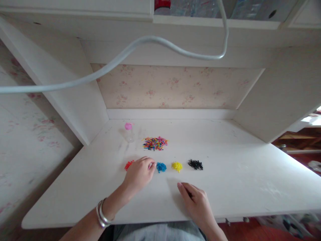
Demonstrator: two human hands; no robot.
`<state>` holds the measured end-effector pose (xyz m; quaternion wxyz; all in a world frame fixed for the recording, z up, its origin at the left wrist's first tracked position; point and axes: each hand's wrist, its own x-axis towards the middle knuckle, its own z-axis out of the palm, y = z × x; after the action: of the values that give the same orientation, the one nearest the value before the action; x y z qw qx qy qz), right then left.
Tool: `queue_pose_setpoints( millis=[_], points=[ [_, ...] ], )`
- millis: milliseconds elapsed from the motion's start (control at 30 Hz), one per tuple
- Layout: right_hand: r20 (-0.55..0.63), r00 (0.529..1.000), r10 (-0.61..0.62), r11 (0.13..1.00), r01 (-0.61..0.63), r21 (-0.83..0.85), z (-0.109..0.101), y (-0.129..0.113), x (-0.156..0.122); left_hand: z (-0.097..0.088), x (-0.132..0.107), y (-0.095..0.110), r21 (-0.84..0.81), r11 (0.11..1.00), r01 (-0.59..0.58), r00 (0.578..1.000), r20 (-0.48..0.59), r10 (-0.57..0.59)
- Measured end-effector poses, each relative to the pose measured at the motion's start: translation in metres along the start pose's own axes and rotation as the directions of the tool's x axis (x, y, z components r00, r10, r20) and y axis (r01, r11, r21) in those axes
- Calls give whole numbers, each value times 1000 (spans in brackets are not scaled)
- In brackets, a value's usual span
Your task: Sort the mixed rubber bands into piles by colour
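Note:
My left hand (140,170) hovers between a red pile (129,165) and a blue pile (161,167) of what look like small rubber bands. Its thumb and index finger are pinched at the blue pile's left edge; anything between them is too small to make out. Nearer the desk's front, my right hand (195,200) is closed, thumb against curled fingers, below a yellow pile (177,166). Whatever it may hold is hidden. A black pile (196,164) lies farther right. Behind them is a larger mixed-colour heap (155,143) of the same bands.
A clear container (130,136) with a pink top (128,126) stands at the back left of the white desk (233,187). A white cable (150,39) crosses in front of the upper shelf. Side panels flank the desk.

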<state>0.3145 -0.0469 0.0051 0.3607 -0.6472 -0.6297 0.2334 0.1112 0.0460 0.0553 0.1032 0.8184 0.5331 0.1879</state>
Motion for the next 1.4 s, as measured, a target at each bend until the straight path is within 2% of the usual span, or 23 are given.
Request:
queue_pose_setpoints(
  millis=[167, 333, 500, 667, 767, 867, 967, 1067, 1233, 1400],
  points=[
    [45, 997, -66, 998, 66, 8, 1, -2, -1, 21, 51, 16, 118, 993, 9, 998, 65, -16],
    [35, 995, -96, 995, 97, -17, 2, 3, -3, 46, 85, 26, 178, 984, 6, 995, 95, -23],
    [43, 992, -121, 992, 123, -38, 2, 5, -4, 63, 104, 32, 217, 976, 2, 995, 99, -25],
    [46, 991, -124, 990, 127, -58, 2, 5, -4, 66, 109, 33, 213, 977, 0, 996, 87, -19],
    [56, 991, -118, 991, 121, -63, 2, 5, -5, 56, 102, 31, 187, 982, -1, 999, 48, -8],
    [60, 991, -118, 991, 122, -63, 2, 4, -5, 35, 86, 23, 154, 988, 4, 1000, -7, -3],
    [64, 991, -115, 991, 120, -66, 2, 1, -5, 13, 59, 8, 134, 990, 34, 998, -59, -26],
    [37, 993, -109, 991, 111, -71, 2, -2, -3, 0, 26, -8, 109, 990, 86, 989, -128, -72],
    [38, 995, -97, 992, 100, -83, 3, -5, -1, 10, -18, -30, 29, 988, 150, 965, -220, -140],
    [56, 995, -84, 988, 90, -129, 5, -4, -2, 21, -28, -33, 85, 974, 212, 956, -223, -188]
  ],
)
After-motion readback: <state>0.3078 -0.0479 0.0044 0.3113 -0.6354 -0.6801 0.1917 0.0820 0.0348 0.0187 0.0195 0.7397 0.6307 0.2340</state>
